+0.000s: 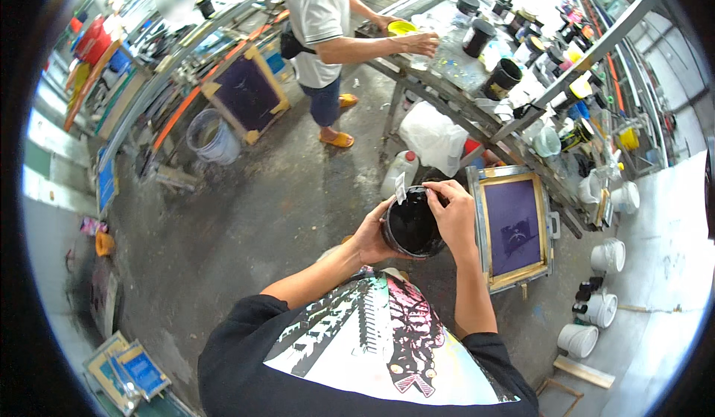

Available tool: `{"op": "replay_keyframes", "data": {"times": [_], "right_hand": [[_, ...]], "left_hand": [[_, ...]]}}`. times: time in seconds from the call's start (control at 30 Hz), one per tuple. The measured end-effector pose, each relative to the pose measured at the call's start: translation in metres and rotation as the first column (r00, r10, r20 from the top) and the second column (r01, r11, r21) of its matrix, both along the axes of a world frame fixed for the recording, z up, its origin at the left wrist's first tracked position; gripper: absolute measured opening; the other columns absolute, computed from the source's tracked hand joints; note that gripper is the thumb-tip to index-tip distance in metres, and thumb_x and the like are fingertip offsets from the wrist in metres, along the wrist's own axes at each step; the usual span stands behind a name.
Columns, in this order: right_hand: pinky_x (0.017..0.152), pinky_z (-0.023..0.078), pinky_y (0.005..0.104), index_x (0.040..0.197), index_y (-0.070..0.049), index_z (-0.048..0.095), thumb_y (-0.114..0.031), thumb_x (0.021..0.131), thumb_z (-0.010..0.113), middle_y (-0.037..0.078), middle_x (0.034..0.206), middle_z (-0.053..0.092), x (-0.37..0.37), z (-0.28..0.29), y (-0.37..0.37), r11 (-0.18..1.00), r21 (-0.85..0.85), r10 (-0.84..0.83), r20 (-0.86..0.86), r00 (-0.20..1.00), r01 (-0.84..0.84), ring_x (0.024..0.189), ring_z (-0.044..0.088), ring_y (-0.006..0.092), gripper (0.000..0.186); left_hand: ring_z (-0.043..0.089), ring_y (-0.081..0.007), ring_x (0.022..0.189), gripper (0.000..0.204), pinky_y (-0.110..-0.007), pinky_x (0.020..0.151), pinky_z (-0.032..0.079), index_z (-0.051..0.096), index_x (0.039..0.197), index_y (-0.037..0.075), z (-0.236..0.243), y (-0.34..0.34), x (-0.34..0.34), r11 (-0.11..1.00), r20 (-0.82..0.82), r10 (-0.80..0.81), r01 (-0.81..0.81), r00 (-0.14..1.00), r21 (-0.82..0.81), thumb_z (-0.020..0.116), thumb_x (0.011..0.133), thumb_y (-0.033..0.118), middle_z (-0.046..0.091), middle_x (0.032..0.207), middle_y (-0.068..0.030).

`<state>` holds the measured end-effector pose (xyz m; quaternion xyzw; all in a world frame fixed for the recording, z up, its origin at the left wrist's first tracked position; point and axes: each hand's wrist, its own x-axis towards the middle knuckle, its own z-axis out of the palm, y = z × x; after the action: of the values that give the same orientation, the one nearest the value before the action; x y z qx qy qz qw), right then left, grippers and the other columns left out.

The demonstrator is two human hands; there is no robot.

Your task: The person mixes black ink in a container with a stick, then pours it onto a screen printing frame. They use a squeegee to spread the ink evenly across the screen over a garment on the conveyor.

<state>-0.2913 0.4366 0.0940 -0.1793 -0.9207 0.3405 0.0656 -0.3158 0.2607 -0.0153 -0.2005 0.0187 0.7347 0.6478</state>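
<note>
Dark round tub is held above the floor, in front of the person's torso, mouth upward and slightly tilted. Inside: black, glossy material, coating the inner wall. A narrow white strip stands up at the far left part of the rim.

Left hand: wrapped around the tub's left side, fingers partly hidden beneath and behind it. Right hand: over the right part of the rim, thumb and fingertips drawn close together at the far edge; cannot tell whether a thin object is pinched between them.

Just right of the right hand: a purple screen in a wood and metal frame, low by the bench. Beyond the tub: a whitish jug with a red cap, and a white plastic bag beside the bench legs.

Bench, farther off: crowded with dark tubs. A co-worker stands at its left end, one hand on a yellow container.

Left background: a pale bucket beside a leaning dark framed screen. Right side: white buckets along the wall.
</note>
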Motion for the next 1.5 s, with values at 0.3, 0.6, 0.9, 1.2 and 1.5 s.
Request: {"op": "replay_keyframes", "data": {"times": [0.3, 0.6, 0.9, 1.2, 1.5], "right_hand": [[0.074, 0.055, 0.0396, 0.102, -0.001, 0.079, -0.012, 0.093, 0.077, 0.015, 0.092, 0.074, 0.042, 0.017, 0.01, 0.941, 0.196, -0.291, 0.042, 0.956, 0.278, 0.078, 0.071, 0.03, 0.015], [0.08, 0.057, 0.0389, 0.106, 0.0, 0.077, -0.007, 0.091, 0.077, 0.015, 0.095, 0.076, 0.063, 0.024, 0.016, 0.921, 0.329, -0.202, -0.052, 0.978, 0.208, 0.088, 0.072, 0.0312, 0.016], [0.075, 0.057, 0.0405, 0.085, -0.002, 0.066, -0.006, 0.088, 0.078, 0.011, 0.084, 0.07, 0.026, 0.02, 0.026, 0.86, 0.477, 0.226, -0.041, 0.973, -0.179, 0.081, 0.069, 0.0298, 0.013], [0.075, 0.058, 0.0387, 0.095, -0.004, 0.072, -0.008, 0.087, 0.08, 0.008, 0.088, 0.072, 0.012, 0.032, 0.038, 0.882, 0.348, 0.324, 0.047, 0.945, -0.32, 0.082, 0.07, 0.0269, 0.012], [0.073, 0.057, 0.0352, 0.096, -0.004, 0.074, -0.008, 0.086, 0.081, 0.005, 0.085, 0.071, 0.027, 0.036, 0.042, 0.702, 0.566, 0.488, 0.058, 0.871, -0.431, 0.081, 0.07, 0.0222, 0.013]], "left_hand": [[0.057, -0.0381, 0.137, 0.073, -0.074, 0.11, 0.039, 0.057, 0.15, 0.018, 0.01, 0.032, -0.013, 0.954, -0.061, -0.294, 0.289, 0.954, -0.084, 0.052, 0.098, 0.069, 0.059, 0.152, -0.0139], [0.057, -0.0357, 0.134, 0.071, -0.068, 0.109, 0.04, 0.062, 0.143, 0.018, 0.038, 0.043, -0.011, 0.921, -0.071, -0.366, 0.35, 0.928, -0.17, 0.054, 0.096, 0.071, 0.063, 0.146, -0.0131], [0.067, -0.0307, 0.123, 0.069, -0.062, 0.105, 0.049, 0.067, 0.137, 0.015, 0.015, 0.02, -0.023, 0.954, -0.041, -0.272, 0.265, 0.961, -0.139, 0.053, 0.097, 0.069, 0.07, 0.136, -0.011], [0.069, -0.0271, 0.122, 0.062, -0.055, 0.106, 0.053, 0.066, 0.137, 0.015, 0.023, 0.014, -0.022, 0.969, -0.057, -0.189, 0.177, 0.98, -0.17, 0.05, 0.101, 0.063, 0.07, 0.136, -0.009], [0.068, -0.0283, 0.121, 0.063, -0.055, 0.105, 0.053, 0.066, 0.137, 0.013, 0.027, 0.012, -0.016, 0.973, -0.039, -0.205, 0.199, 0.978, -0.113, 0.053, 0.101, 0.063, 0.07, 0.135, -0.0107]]}}
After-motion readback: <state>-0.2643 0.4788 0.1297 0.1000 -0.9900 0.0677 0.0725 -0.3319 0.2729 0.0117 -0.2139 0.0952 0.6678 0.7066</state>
